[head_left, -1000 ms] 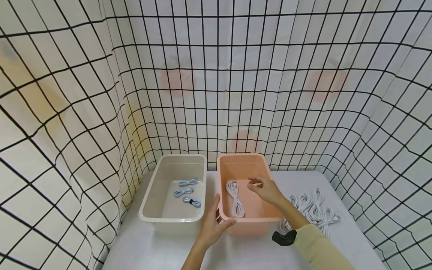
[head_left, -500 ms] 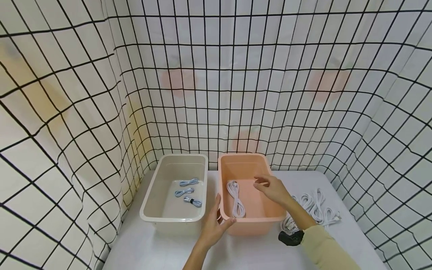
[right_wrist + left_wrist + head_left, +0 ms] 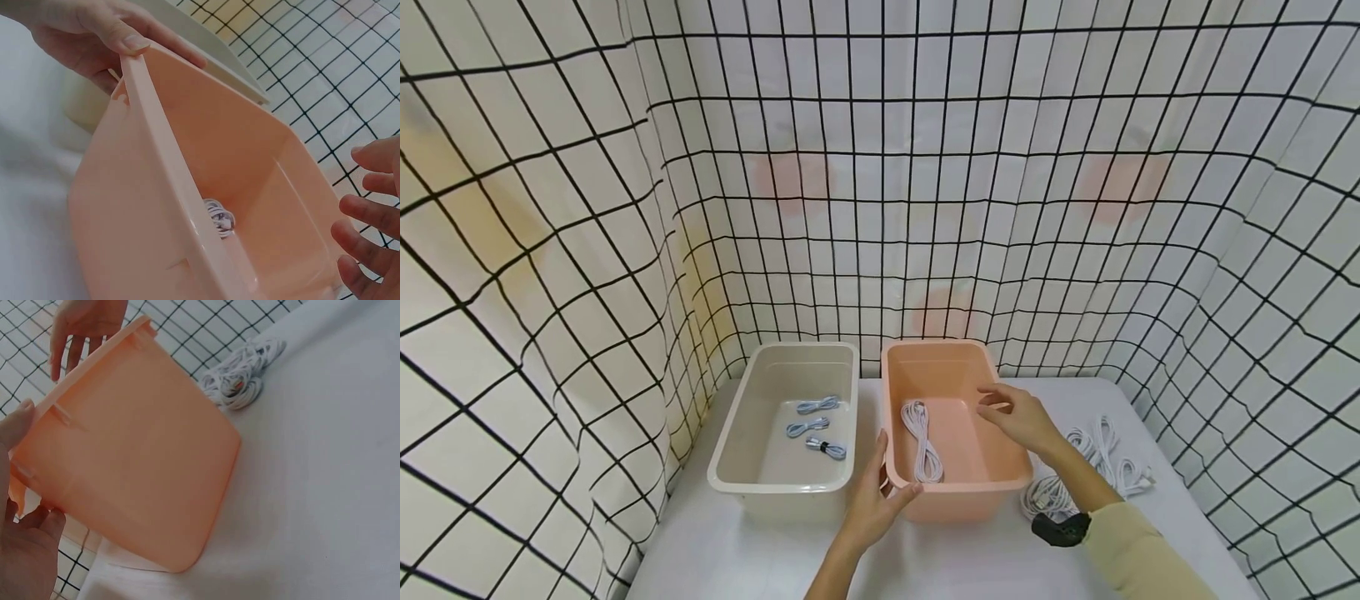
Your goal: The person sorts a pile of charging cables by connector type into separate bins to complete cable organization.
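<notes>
My left hand (image 3: 871,504) grips the peach plastic bin (image 3: 962,446) by its near left corner, thumb over the rim in the right wrist view, fingers on the outside. One coiled white cable (image 3: 922,442) lies along the left of that bin's floor. Over the bin's right side hovers my right hand (image 3: 1018,419), its fingers loosely bent and apart, holding nothing. In the right wrist view the fingers (image 3: 369,212) are spread near the bin's far wall. To the right, partly behind my right forearm, lies a pile of coiled white cables (image 3: 1103,446).
A cream bin (image 3: 775,383) stands left of the peach one, with light-blue cable bundles (image 3: 807,427) inside. Both rest on a white-covered table (image 3: 940,558). Black netting (image 3: 917,200) over pale cloth encloses the back and sides. A black band (image 3: 1062,529) is on my right wrist.
My right hand has drawn back to the right, from over the middle of the peach bin to its right side. The left hand keeps its hold; the cables in both bins lie unmoved.
</notes>
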### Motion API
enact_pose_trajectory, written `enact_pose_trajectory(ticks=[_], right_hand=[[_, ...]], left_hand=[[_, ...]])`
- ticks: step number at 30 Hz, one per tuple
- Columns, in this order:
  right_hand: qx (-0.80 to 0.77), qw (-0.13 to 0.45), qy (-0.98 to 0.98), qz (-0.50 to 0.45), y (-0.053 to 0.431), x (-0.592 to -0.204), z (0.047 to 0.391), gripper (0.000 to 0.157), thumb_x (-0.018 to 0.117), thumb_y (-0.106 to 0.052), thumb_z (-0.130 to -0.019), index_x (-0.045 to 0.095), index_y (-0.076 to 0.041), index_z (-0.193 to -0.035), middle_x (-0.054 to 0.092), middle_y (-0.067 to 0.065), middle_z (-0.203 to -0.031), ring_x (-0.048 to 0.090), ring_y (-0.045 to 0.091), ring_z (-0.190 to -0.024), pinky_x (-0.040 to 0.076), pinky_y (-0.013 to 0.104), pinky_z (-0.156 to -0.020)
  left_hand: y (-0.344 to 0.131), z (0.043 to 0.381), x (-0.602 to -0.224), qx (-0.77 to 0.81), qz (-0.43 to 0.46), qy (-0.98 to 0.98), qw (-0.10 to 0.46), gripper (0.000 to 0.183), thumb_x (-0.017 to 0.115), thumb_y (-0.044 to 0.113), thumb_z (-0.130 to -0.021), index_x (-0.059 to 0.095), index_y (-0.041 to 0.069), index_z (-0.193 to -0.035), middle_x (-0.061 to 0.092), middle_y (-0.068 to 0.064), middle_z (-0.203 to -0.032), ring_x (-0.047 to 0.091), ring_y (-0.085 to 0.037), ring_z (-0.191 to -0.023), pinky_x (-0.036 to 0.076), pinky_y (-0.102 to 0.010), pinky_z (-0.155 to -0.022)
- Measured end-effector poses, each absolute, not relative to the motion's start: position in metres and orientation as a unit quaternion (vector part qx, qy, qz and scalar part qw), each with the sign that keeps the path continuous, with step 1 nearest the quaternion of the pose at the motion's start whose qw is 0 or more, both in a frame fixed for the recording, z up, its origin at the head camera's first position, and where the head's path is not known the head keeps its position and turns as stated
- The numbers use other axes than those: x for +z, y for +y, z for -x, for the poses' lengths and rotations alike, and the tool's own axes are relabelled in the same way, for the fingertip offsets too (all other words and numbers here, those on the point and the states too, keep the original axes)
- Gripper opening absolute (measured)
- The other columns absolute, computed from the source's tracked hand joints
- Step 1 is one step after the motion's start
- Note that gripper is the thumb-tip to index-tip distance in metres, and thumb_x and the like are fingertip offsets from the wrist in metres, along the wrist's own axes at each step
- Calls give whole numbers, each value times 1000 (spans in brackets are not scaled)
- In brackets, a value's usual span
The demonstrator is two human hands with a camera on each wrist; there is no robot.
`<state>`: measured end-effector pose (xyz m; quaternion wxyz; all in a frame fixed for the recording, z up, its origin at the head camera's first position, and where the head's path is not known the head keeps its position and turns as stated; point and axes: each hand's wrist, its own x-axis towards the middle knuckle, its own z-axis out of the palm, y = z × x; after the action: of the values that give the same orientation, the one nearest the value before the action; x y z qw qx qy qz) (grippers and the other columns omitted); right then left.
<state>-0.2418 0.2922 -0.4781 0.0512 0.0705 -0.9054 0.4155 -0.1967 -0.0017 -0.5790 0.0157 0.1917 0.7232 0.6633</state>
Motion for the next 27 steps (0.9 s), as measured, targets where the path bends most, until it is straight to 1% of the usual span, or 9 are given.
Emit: enact_pose_trajectory(ticks=[4, 8, 10, 15, 17, 22, 27], right_hand=[[416, 45, -906, -61, 297, -478, 239, 51, 71, -31, -101, 59, -5, -144, 70, 15, -122, 69, 36, -106, 61, 46, -85], [417, 48, -906, -61, 303, -478, 237, 53, 70, -33, -101, 58, -4, -144, 70, 15, -122, 70, 36, -106, 61, 46, -85], [419, 52, -904, -66, 307, -477, 236, 54, 70, -33, -101, 58, -2, -144, 70, 16, -122, 70, 37, -105, 61, 46, -84], [417, 61, -905, -61, 315, -475, 232, 54, 71, -32, -101, 58, 0, -142, 70, 19, -121, 71, 37, -103, 61, 48, -84], [413, 60, -907, -52, 319, -476, 231, 54, 71, -32, -101, 57, -1, -143, 70, 19, -122, 70, 39, -104, 60, 50, -85], [400, 57, -914, -29, 330, -477, 228, 52, 68, -29, -102, 55, -4, -146, 68, 21, -126, 68, 42, -109, 58, 56, -88], [401, 61, -914, -17, 341, -476, 221, 56, 67, -36, -103, 54, -5, -148, 66, 22, -129, 67, 43, -111, 59, 54, -86]], left_hand=[[-2, 197, -579, 664, -186, 724, 18, 100, 80, 17, -92, 14, 10, -167, 14, -21, -169, 34, -49, -144, 37, -54, -113], [-2, 197, -578, 661, -190, 726, 16, 100, 81, 19, -92, 14, 9, -167, 14, -23, -168, 35, -50, -143, 38, -54, -112], [-3, 197, -578, 661, -192, 726, 15, 101, 81, 20, -92, 14, 8, -166, 15, -24, -168, 35, -51, -142, 38, -55, -112], [-3, 197, -578, 662, -190, 725, 17, 102, 81, 23, -92, 14, 8, -166, 15, -23, -168, 35, -50, -143, 38, -52, -112], [-3, 196, -578, 662, -190, 724, 19, 102, 81, 24, -92, 14, 9, -166, 15, -23, -168, 35, -49, -143, 38, -51, -112], [-2, 197, -578, 666, -191, 721, 19, 102, 81, 22, -92, 14, 8, -166, 15, -24, -168, 36, -50, -142, 38, -52, -112], [-1, 196, -578, 667, -188, 721, 16, 101, 81, 20, -92, 14, 7, -166, 16, -24, -168, 37, -50, -142, 38, -52, -112]])
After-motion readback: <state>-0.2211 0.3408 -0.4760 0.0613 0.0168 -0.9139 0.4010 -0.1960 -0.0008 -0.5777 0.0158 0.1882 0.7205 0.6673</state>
